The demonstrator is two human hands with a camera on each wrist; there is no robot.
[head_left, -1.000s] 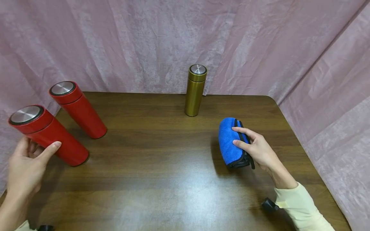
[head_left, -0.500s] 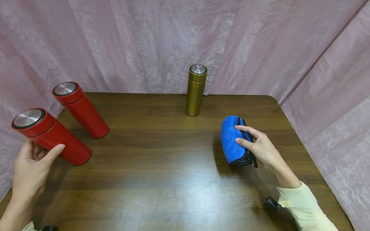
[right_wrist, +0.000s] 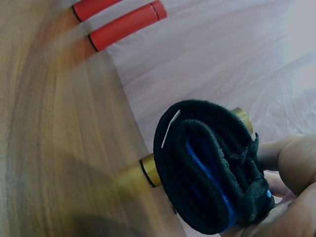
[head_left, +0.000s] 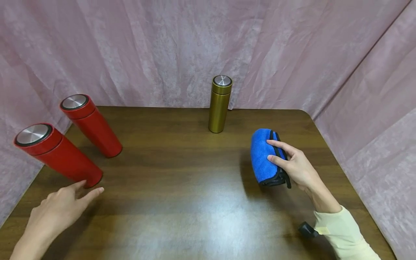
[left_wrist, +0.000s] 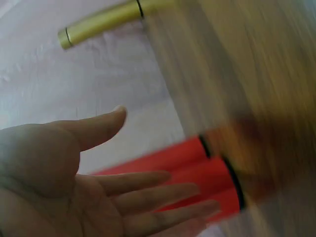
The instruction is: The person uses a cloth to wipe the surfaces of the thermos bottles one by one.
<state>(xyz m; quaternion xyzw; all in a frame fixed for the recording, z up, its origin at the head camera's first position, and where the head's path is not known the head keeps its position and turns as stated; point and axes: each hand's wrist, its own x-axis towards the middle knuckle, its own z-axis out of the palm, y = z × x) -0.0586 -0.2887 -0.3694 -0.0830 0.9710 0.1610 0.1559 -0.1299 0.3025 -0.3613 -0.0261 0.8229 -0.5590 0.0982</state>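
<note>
"Starting with the right hand [head_left: 297, 168], what has it got?"

"A rolled blue cloth [head_left: 261, 159], over the right part of the counter [head_left: 182, 169]. The fingers [head_left: 281, 145] grip it from one side, across the black trim. Its shadow suggests it's raised, but I can't tell whether the lower edge touches the wood."

"What could go wrong there?"

"Unrolling, I'd say. The right wrist view shows loose layers wound over each other, and the hold is one-sided. Ease the pressure and the outer flap might drop, or the whole roll slip."

"And the left hand [head_left: 58, 209]?"

"Fingers spread, palm bare, nothing in it. In the head view its forefinger overlaps the foot of the nearer red bottle [head_left: 61, 155]; whether they touch, I can't tell."

"So a knock?"

"That's my main worry. A careless sweep could tip that bottle, and the farther red bottle [head_left: 94, 126] stands close enough to be struck. Both look tall for their bases."

"The gold bottle [head_left: 220, 108]?"

"Upright near the back edge, beyond the cloth and to its left. A wide swing of the cloth that way could topple it against the curtain [head_left: 146, 54]."
</note>
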